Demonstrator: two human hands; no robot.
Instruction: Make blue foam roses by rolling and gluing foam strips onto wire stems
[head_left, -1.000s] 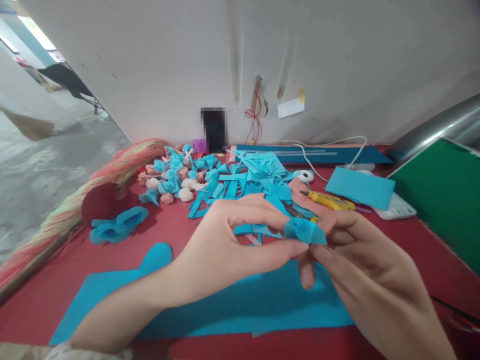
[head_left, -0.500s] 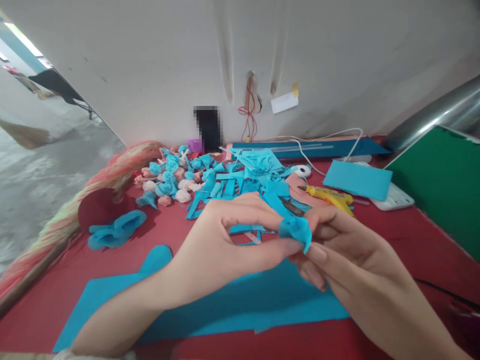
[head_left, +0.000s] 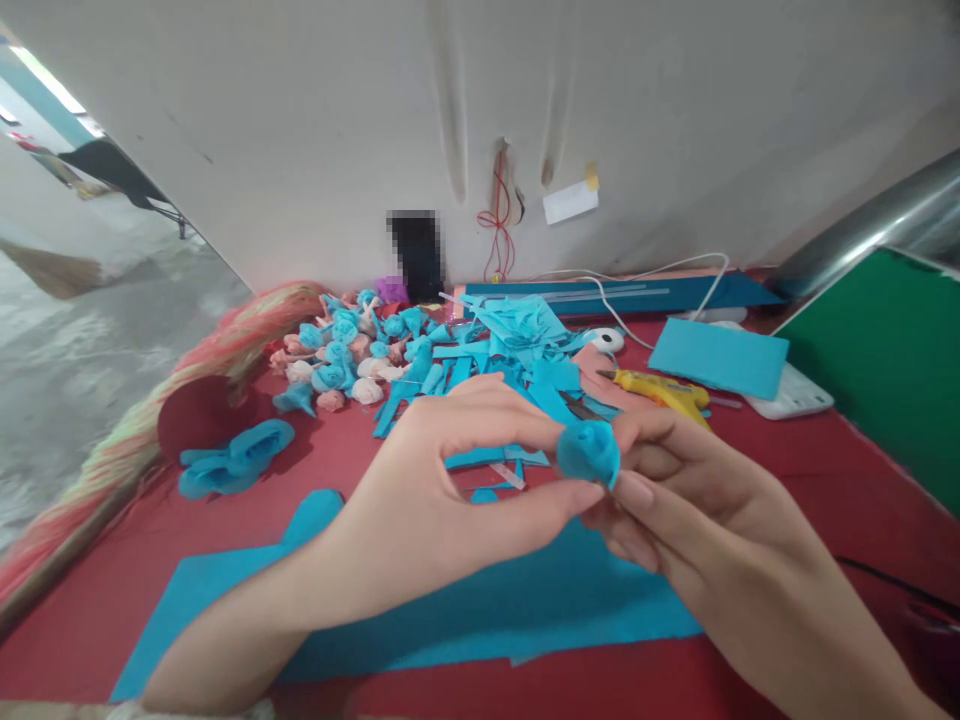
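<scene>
Between my two hands is a small blue paper flower (head_left: 588,452), its rolled petals turned up toward me. My left hand (head_left: 465,480) has thumb and fingers closed on the flower's left edge. From the other side, my right hand (head_left: 697,500) pinches its right edge and base; the underside is hidden by the fingers. Below both hands a wide blue paper sheet (head_left: 465,610) lies across the red table (head_left: 600,690). Just behind the flower are the dark tips of scissors (head_left: 581,405), partly covered.
Blue paper strips (head_left: 517,335) are heaped behind my hands. Pink and blue paper flowers (head_left: 341,350) cluster further left. A yellow glue gun (head_left: 664,390), a folded blue paper piece (head_left: 718,358) and a green board (head_left: 885,370) are on the right. A broom (head_left: 172,400) lies along the left edge.
The paper flower has been turned, so its rounded, coiled top faces me and the loose petal edge lies closer round it. Both hands stay in nearly the same place.
</scene>
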